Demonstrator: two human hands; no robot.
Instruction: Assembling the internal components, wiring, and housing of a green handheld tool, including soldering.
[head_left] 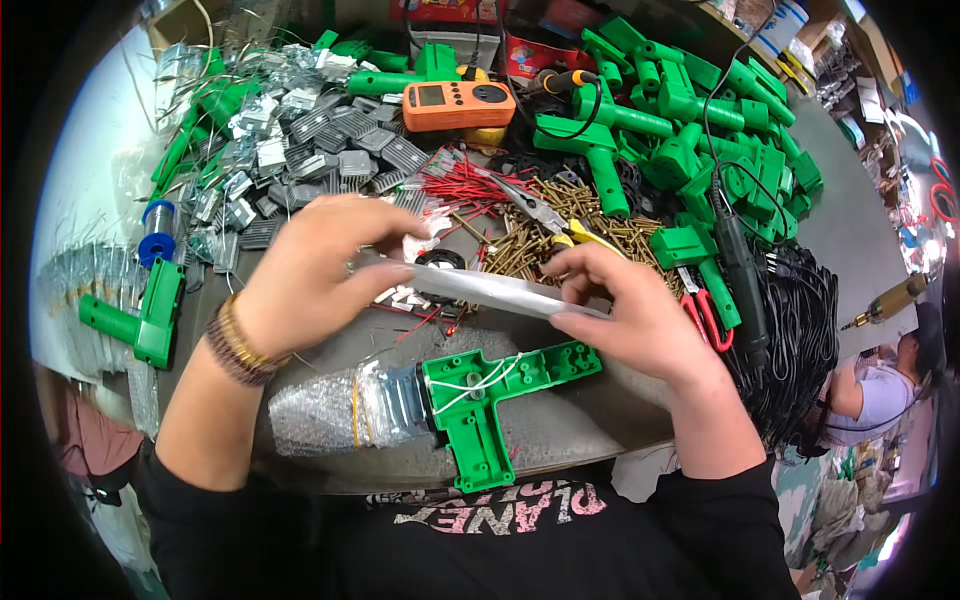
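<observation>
Plastic, bright green and T-shaped, lay closest to the person: an open housing half (497,397) with white wires (478,378) looped across its inside, set just below both hands. A bubble-wrapped clear part (340,410) bound by a yellow rubber band butted against its left end, under the left wrist.

Above these, the left hand (320,275) and the right hand (625,310) together held a thin, flat grey strip (480,290) stretched between them. The left hand's fingers were closed over the strip's left end, thumb beneath; the right hand pinched the right end between thumb and fingertips. The strip hung slightly tilted, its right end lower, clear of the table (590,410).

Just beyond the strip, between the two hands, lay small white connectors (405,296) and a black ring (440,262). Further out past the fingers sat a heap of brass screws (560,225) with yellow-handled pliers (545,215) on top, and a bundle of red wires (470,185) beside it. Red-handled snips (708,315) lay just right of the right hand, next to a black soldering iron (740,265) and a mass of black cable (800,330).

Beyond the left hand spread grey finned heat sinks (340,140), and left of that wrist stood another green housing (150,315) near a blue solder spool (157,235). Farthest from the hands rested an orange meter (458,104) and, to the far right, a pile of assembled green T-shaped housings (690,110).
</observation>
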